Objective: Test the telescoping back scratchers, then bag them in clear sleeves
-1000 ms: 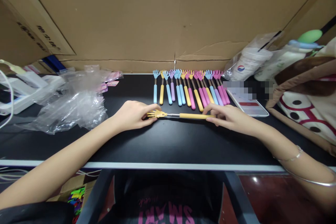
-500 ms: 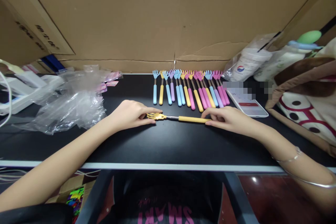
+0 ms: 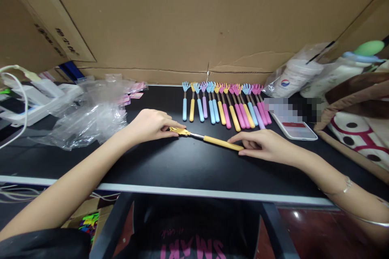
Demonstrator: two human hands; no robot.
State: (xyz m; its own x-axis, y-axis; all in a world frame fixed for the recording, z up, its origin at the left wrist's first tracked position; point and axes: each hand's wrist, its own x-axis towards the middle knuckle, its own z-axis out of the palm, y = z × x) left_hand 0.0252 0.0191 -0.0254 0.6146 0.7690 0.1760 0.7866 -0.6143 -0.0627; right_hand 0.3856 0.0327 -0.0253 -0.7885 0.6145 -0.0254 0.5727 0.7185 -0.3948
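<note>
A yellow back scratcher [image 3: 223,143] with a hand-shaped head and a short metal rod spans the gap between my hands, low over the black table. My left hand [image 3: 152,125] pinches its claw head between thumb and fingers. At the other end, my right hand [image 3: 263,145] has thumb and fingers closed on the tip of the yellow grip. Behind it lies a row of several back scratchers [image 3: 232,117] in blue, yellow, purple and pink, heads toward the cardboard wall.
Crumpled clear plastic bags [image 3: 100,119] lie at left, beside a white power strip [image 3: 45,99] with cables. A phone [image 3: 299,129], a bagged cup [image 3: 293,79], a bottle [image 3: 340,73] and a fabric bag [image 3: 364,125] stand right. Cardboard [image 3: 182,20] walls the back.
The yellow back scratcher has tilted, its grip end now nearer the table's front edge. Both hands keep hold of it. The whole view has shifted slightly.
</note>
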